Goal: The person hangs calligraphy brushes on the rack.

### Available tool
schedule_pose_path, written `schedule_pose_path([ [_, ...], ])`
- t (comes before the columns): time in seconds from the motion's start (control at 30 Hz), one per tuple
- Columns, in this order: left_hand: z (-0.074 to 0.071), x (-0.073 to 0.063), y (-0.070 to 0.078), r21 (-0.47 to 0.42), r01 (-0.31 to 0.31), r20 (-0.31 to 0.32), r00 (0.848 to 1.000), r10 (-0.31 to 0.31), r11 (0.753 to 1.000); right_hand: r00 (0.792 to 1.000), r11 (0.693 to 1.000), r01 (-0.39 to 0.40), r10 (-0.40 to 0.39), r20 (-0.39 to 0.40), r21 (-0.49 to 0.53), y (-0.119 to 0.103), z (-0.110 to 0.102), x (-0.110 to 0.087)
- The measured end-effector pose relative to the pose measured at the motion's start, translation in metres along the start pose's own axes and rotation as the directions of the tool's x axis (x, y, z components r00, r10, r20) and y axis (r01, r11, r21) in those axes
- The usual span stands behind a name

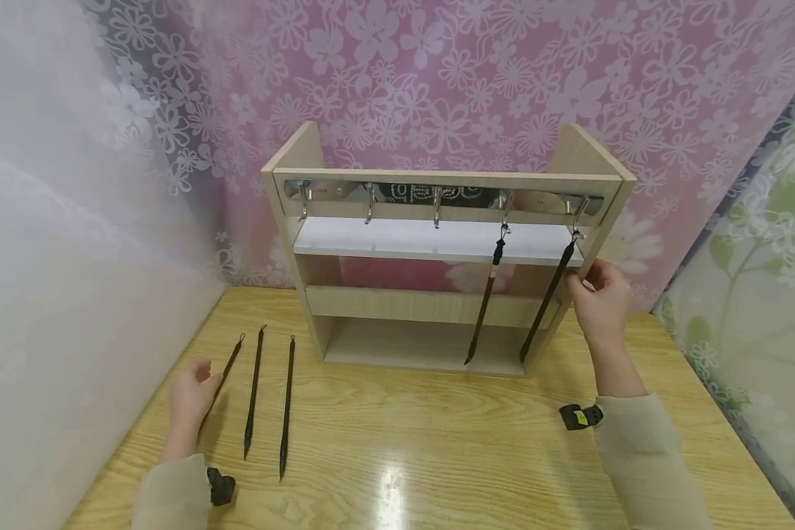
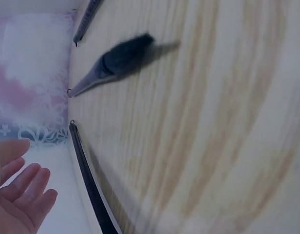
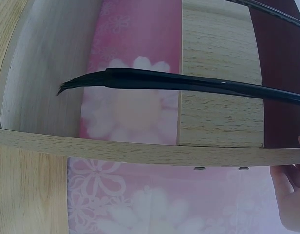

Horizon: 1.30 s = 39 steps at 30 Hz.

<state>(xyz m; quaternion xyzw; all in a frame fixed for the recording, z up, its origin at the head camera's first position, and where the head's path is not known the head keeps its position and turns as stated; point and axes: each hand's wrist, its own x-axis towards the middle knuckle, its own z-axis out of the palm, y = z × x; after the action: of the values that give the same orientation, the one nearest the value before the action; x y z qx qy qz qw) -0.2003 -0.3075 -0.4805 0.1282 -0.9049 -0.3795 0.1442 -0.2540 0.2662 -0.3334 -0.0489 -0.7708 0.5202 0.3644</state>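
Note:
A small wooden shelf rack (image 1: 447, 177) stands on the table with a row of metal hooks along its front. My right hand (image 1: 601, 302) grips the rack's right side panel (image 3: 140, 152), thumb on the inner side. Two dark calligraphy brushes hang tip down: a brown-handled one (image 1: 485, 302) and a black one (image 1: 551, 298) from the rightmost hook. At the left, my left hand (image 1: 192, 394) hovers beside a loose brush (image 1: 230, 362), its fingers loosely bent and holding nothing. Two more brushes, a middle one (image 1: 255, 390) and a right one (image 1: 287, 405), lie parallel on the table.
The wooden table (image 1: 397, 434) meets a pale wall (image 1: 73, 258) on the left and a pink floral backdrop (image 1: 397, 81) behind the rack. Three hooks (image 1: 369, 202) on the left and middle carry no brushes. A white shelf board (image 1: 404, 239) sits behind the hooks.

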Motion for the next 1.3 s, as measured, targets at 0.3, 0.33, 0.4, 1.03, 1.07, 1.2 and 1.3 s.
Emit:
schedule_pose_path([
  [0.3,-0.009,0.001,-0.012,0.24,-0.059,0.19,0.982,0.013,0.969,1.0,1.0,-0.024,0.024,0.014,0.003,0.0,-0.001,0.0],
  [0.33,-0.01,0.0,-0.013,0.256,-0.063,0.208,0.978,0.009,0.965,1.0,1.0,-0.026,0.026,0.017,0.008,0.0,-0.001,0.0],
  [0.4,-0.013,-0.001,-0.014,0.267,-0.061,0.236,0.972,-0.004,0.962,0.999,0.999,-0.027,0.027,0.019,0.024,0.0,0.0,-0.001],
  [1.03,-0.018,-0.003,-0.018,0.265,-0.023,0.34,0.938,-0.071,0.964,0.999,0.998,-0.029,0.027,0.031,0.049,0.004,0.0,0.0],
  [1.07,-0.018,-0.003,-0.019,0.268,-0.025,0.34,0.938,-0.07,0.963,0.999,0.998,-0.03,0.029,0.031,0.049,0.004,0.0,0.0],
  [1.2,-0.018,-0.003,-0.02,0.29,-0.032,0.346,0.935,-0.074,0.956,0.999,0.998,-0.029,0.028,0.028,0.054,0.004,0.0,0.0],
  [1.3,-0.017,-0.002,-0.02,0.306,-0.04,0.346,0.936,-0.072,0.951,0.999,0.998,-0.029,0.028,0.026,0.057,0.003,0.0,-0.001],
])
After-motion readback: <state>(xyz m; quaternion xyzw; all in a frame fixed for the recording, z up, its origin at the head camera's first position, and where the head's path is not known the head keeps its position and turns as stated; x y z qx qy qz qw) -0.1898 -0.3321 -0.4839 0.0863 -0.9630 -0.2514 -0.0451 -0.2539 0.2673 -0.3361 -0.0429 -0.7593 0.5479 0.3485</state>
